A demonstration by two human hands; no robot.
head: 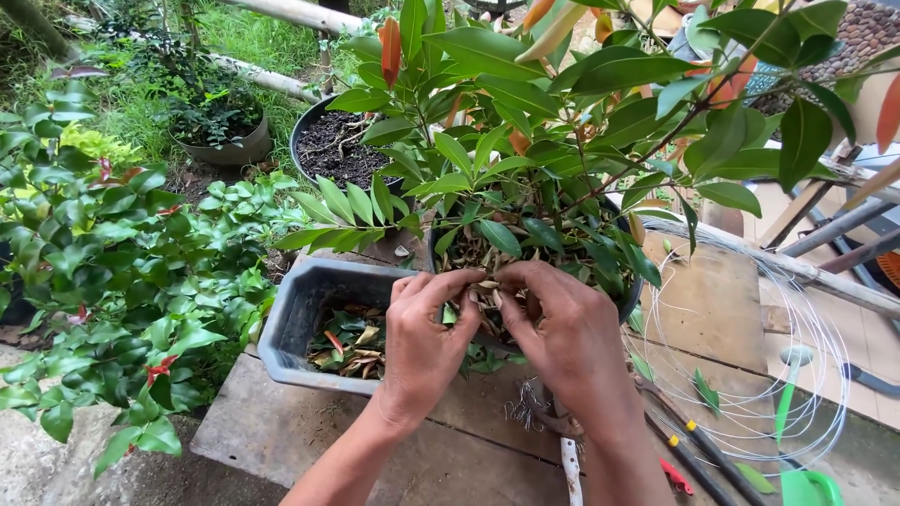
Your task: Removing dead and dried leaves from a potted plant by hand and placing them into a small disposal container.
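Several leafy shrubs (122, 272) with glossy green leaves and a few red tips fill the left of the view, growing beside the wooden surface (469, 450). Behind them, on grass, stand a small dark pot (225, 145) and a larger black pot (333, 145) filled with bare soil.

On the surface sits a grey rectangular tray (295, 323), holding a litter of dry brown and green leaves. Just right of it, touching its edge in the view, stands the potted plant (544, 141), its branches spreading wide over the surface and hiding much of the pot's rim.

The left hand (422, 342) lies over the tray's right end, its fingers (459, 281) bent and pinched together on dry leaves (486, 300) at the base of the plant. The right hand (567, 333) meets it from the other side, fingertips likewise closed on the same clump of dry leaves, so the two hands touch at the tips.

Below the right wrist lie a tuft of pale fibres and a white-handled tool. Further right, black-handled tools (698, 445) with yellow and red marks rest on the boards, and a loose coil of thin pale wire (816, 356) loops across the surface's right end, over a green scoop (806, 487). Beyond that are paving tiles and metal bars.
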